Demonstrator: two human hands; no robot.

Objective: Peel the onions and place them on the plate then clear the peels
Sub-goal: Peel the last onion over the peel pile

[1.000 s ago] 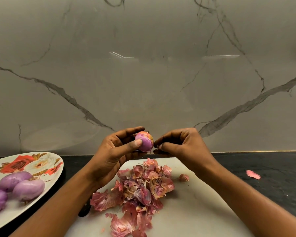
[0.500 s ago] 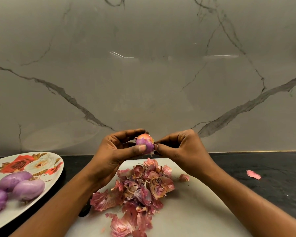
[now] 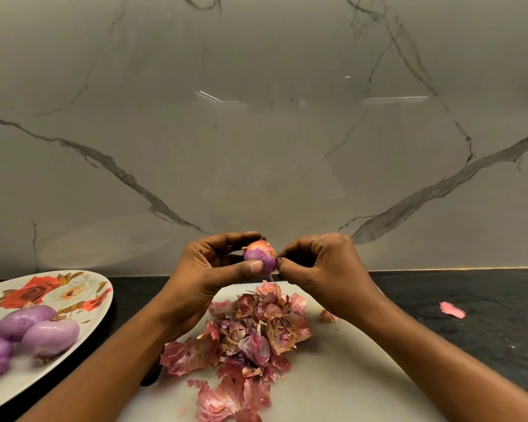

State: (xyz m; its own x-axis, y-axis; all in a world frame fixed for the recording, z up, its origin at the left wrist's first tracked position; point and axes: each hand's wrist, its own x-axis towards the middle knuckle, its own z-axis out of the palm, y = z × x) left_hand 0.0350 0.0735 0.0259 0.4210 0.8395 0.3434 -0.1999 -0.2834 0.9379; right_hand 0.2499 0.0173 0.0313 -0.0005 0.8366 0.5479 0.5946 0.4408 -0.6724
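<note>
The left hand [image 3: 208, 269] grips a half-peeled onion [image 3: 259, 257]; the right hand [image 3: 320, 269] seemingly pinches its skin, fingertips hidden; the plate [image 3: 101, 292] is cut off.

One head-worn wide-angle view, looking forward and down, close above the white board [image 3: 348, 376], marble wall [image 3: 256, 153] straight ahead

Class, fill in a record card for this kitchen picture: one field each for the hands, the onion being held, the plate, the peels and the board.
left hand: grips the onion, thumb in front
right hand: pinches skin at the onion's right side
onion: partly peeled, held above the board
plate: at left, three peeled onions on it
peels: piled on the board; one stray peel on the counter at right
board: white, on the dark counter
</note>
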